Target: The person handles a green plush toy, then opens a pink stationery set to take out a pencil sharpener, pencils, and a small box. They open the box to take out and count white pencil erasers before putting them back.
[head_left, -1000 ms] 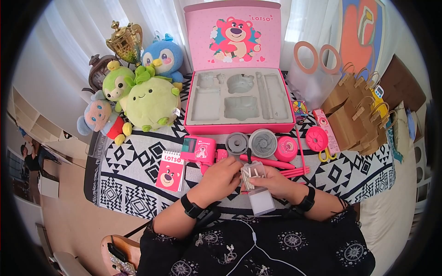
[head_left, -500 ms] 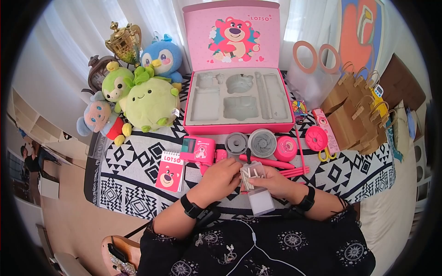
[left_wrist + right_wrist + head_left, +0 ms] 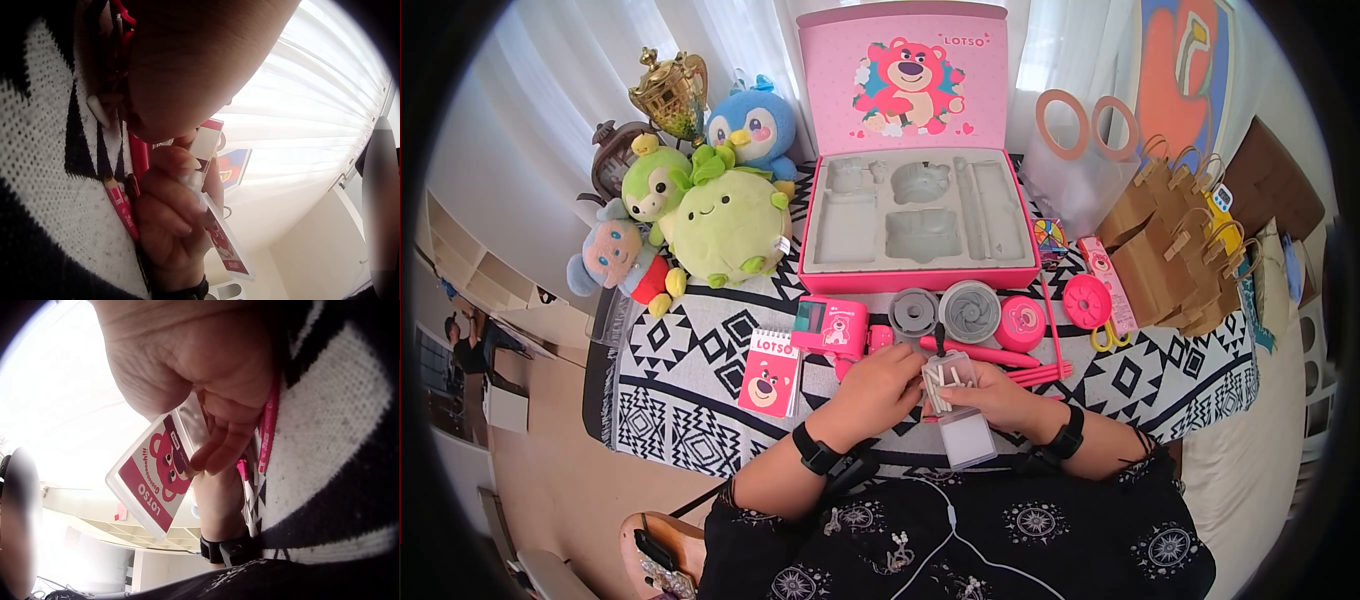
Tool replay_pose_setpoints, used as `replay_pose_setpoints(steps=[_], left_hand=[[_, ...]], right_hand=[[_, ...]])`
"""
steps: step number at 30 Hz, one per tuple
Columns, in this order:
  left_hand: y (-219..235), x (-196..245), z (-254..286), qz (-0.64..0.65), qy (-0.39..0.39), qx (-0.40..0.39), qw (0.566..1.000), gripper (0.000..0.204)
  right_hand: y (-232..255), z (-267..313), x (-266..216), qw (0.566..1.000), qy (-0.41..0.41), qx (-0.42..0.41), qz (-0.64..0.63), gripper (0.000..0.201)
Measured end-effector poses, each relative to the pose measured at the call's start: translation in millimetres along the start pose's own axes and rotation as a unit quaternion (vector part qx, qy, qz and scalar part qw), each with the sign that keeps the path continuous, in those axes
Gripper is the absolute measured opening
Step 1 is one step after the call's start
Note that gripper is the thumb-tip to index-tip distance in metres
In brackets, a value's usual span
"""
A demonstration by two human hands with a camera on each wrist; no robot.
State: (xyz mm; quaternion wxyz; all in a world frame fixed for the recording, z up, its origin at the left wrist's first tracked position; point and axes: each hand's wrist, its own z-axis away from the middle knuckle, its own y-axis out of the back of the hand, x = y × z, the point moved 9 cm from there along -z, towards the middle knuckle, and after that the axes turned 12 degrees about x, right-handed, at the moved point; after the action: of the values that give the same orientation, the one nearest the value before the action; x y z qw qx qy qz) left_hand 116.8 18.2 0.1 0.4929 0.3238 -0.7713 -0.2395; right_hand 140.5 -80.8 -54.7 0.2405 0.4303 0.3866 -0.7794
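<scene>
My right hand (image 3: 990, 395) grips a small clear plastic case (image 3: 970, 438), its hinged lid swung down toward me. Several short white sticks (image 3: 948, 392) lie inside the case, under the right thumb. In the right wrist view the lid carries a pink bear label (image 3: 164, 474) reading LOTSO. My left hand (image 3: 882, 388) is low over the cloth, just left of the case, with its fingertips hidden; I cannot tell whether they pinch anything. In the left wrist view a pink pencil-like stick (image 3: 123, 209) lies on the cloth beside the right hand.
Past my hands stand a pink sharpener-like device (image 3: 832, 326), a bear notepad (image 3: 770, 372), two grey round parts (image 3: 970, 312) and a pink round case (image 3: 1021, 324). An open pink gift box (image 3: 920, 278) stands behind. Plush toys (image 3: 730, 222) sit left, paper bags (image 3: 1165, 255) right.
</scene>
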Motion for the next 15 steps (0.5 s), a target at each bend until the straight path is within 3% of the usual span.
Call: replay_pose_setpoints(steps=[8,10,11,13,15], left_hand=[[7.3,1.9,-1.0,0.046,0.008,0.041,0.998,0.021],[17.8,-5.3,-2.1,0.106,0.057,0.101,0.988,0.019],[19.1,-3.6,-2.1,0.106,0.057,0.101,0.988,0.019],[42.3,3.1,0.5,0.119,0.027,0.213,0.97,0.015],[43.5,-1.7,9.1,0.149,0.019,0.243,0.958,0.015]], right_hand=[[1.0,-0.6,1.8,1.0,-0.005,0.001,-0.013,0.024],[1.3,-0.7,2.2,1.0,-0.004,0.001,-0.012,0.023],[1.4,-0.8,2.2,1.0,-0.004,0.001,-0.011,0.023],[1.0,-0.3,1.3,1.0,-0.003,0.0,-0.008,0.023],[0.9,-0.1,0.6,1.0,-0.001,-0.001,-0.005,0.023]])
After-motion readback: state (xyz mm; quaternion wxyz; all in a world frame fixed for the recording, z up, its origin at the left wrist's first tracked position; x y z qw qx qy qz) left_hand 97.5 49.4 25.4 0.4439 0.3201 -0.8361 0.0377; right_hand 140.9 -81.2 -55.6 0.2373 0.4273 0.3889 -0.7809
